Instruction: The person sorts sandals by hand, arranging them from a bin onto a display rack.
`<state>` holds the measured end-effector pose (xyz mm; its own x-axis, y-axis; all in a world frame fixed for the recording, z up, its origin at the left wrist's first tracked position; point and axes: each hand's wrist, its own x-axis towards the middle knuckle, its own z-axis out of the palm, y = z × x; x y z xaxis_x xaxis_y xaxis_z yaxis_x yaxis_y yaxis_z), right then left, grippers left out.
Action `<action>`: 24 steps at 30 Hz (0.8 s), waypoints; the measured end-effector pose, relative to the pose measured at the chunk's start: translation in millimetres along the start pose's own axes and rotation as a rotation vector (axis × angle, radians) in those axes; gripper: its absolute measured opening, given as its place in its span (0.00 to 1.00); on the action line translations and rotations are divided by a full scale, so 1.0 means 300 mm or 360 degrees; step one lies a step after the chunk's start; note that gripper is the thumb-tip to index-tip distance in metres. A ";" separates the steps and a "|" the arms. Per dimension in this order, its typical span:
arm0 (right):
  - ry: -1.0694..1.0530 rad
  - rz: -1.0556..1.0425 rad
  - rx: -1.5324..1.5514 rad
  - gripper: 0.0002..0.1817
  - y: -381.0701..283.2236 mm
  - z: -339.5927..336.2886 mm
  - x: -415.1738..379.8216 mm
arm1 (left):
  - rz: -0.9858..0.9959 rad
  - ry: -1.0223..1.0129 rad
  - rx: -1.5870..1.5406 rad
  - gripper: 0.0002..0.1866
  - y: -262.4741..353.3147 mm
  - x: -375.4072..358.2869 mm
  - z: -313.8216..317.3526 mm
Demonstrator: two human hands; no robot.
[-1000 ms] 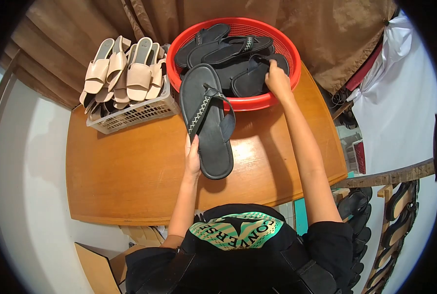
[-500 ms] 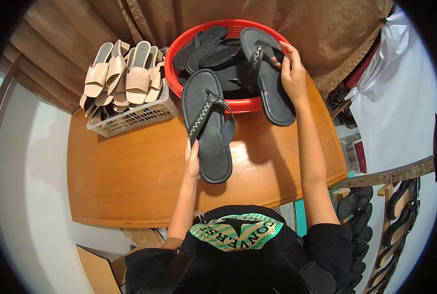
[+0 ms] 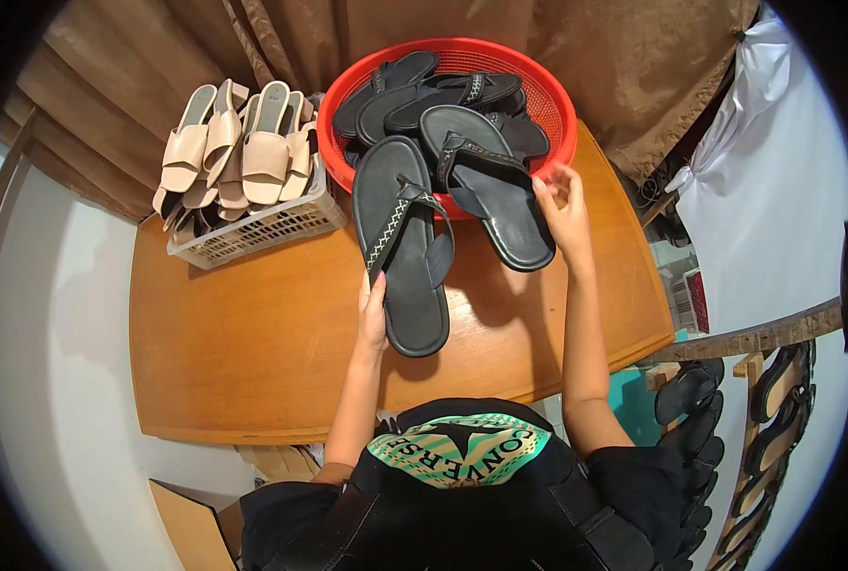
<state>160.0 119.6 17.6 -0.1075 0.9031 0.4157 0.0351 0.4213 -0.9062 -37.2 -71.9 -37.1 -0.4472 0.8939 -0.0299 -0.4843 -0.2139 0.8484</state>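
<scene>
My left hand [image 3: 373, 319] grips a black flip-flop [image 3: 408, 305] by its side near the heel. That flip-flop is tilted up, its insole facing me, with white zigzag stitching along the strap. My right hand [image 3: 568, 214] is at the right edge of a second black flip-flop [image 3: 514, 233], thumb against it near the strap and the other fingers curled. The second one's toe end lies over the basket and its heel end sticks out above the table. Both are in front of a red plastic basket [image 3: 565, 124] holding several more black flip-flops [image 3: 409, 109].
A white crate [image 3: 262, 233] filled with beige slide sandals [image 3: 267, 162] stands left of the basket on the wooden table [image 3: 281, 352]. Brown curtains [image 3: 623, 67] hang behind. At the lower right, racks carry several dark sandals [image 3: 695, 409].
My right hand has lowered the second flip-flop and brought it left and nearer, turning it. It now sits closer beside the first, which has hardly moved.
</scene>
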 end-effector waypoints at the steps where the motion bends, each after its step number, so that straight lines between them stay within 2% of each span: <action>1: 0.0003 0.0001 -0.0005 0.20 0.009 -0.015 -0.017 | -0.0004 -0.0003 -0.0002 0.19 0.003 0.000 0.000; 3: -0.0355 0.0758 0.0385 0.20 0.020 -0.035 -0.034 | -0.0243 -0.0102 -0.0307 0.18 0.021 0.002 0.004; 4: -0.0355 0.0756 0.0386 0.20 0.021 -0.033 -0.034 | -0.0241 -0.0103 -0.0306 0.18 0.028 0.002 0.013; 6: -0.0629 0.1127 0.0770 0.19 0.012 -0.023 -0.032 | -0.0264 -0.0115 -0.0429 0.17 0.037 0.002 0.035; 8: -0.0594 0.1153 0.0742 0.18 -0.021 -0.025 -0.027 | -0.0198 -0.0094 -0.0289 0.18 0.037 0.000 0.052; 10: -0.0667 0.1276 0.0912 0.17 -0.063 -0.030 -0.017 | -0.0127 -0.0067 -0.0146 0.18 0.045 -0.005 0.055; 12: -0.0679 0.1251 0.0864 0.17 -0.050 -0.007 -0.014 | -0.0079 -0.0059 -0.0058 0.20 0.045 -0.013 0.059; 14: -0.0679 0.0947 0.0468 0.17 -0.032 0.015 -0.030 | -0.0093 -0.0062 -0.0058 0.19 0.047 -0.029 0.056; 15: -0.0671 0.0876 0.0422 0.16 -0.045 0.020 -0.044 | -0.0071 -0.0040 -0.0015 0.18 0.047 -0.037 0.053; 16: -0.0675 0.0867 0.0422 0.16 -0.041 0.027 -0.063 | -0.0040 -0.0022 0.0028 0.17 0.052 -0.041 0.052; 19: -0.0464 0.0508 0.0547 0.13 0.006 0.042 -0.152 | -0.0008 0.0020 0.0059 0.16 0.050 -0.078 0.043; 22: -0.0393 0.0634 0.0755 0.13 -0.031 0.014 -0.277 | -0.0023 -0.0009 -0.0025 0.16 0.028 -0.123 0.021; 24: -0.0345 0.0624 0.0717 0.14 -0.035 -0.017 -0.369 | -0.0025 -0.0007 -0.0010 0.16 0.011 -0.157 0.008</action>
<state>176.5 15.7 -18.5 -0.3720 0.9260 0.0644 -0.3039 -0.0559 -0.9511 -15.9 -113.8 -31.5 -0.4364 0.8988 -0.0408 -0.4957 -0.2023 0.8446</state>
